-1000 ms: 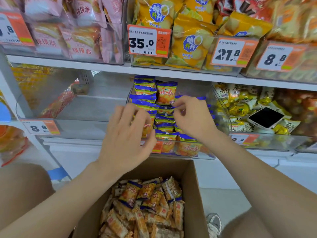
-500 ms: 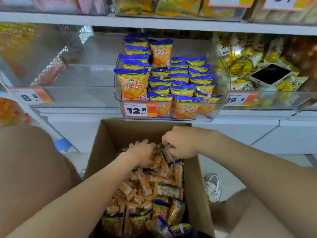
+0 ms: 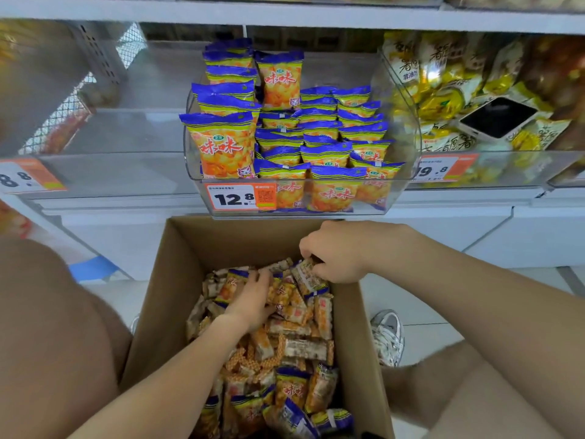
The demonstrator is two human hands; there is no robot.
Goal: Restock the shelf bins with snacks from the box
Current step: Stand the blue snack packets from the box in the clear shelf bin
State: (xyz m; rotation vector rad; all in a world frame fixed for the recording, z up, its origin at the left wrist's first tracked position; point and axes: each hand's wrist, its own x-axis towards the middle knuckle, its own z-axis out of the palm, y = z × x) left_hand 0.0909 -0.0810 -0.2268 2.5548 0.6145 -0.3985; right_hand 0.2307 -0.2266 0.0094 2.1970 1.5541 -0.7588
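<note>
A cardboard box [image 3: 164,299] stands on the floor below the shelf, full of small orange and blue snack packets [image 3: 294,346]. My left hand [image 3: 253,302] is sunk among the packets near the box's far end, fingers curled into the pile. My right hand [image 3: 332,251] pinches a packet [image 3: 305,275] at the pile's far right. Above the box a clear shelf bin [image 3: 408,144] holds several rows of the same blue-topped orange packets [image 3: 281,80], with a 12.8 price tag [image 3: 234,198] on its front.
Left of the bin is a clear bin [image 3: 104,172] with an 8.8 tag. To the right, a bin of yellow snacks [image 3: 443,99] carries a phone [image 3: 497,120] lying on top. My knees flank the box, and a white shoe [image 3: 387,337] rests on the floor at right.
Both hands came down from the shelf bin into the box. My left hand has pushed deeper into the packets and my right hand has closed on a packet.
</note>
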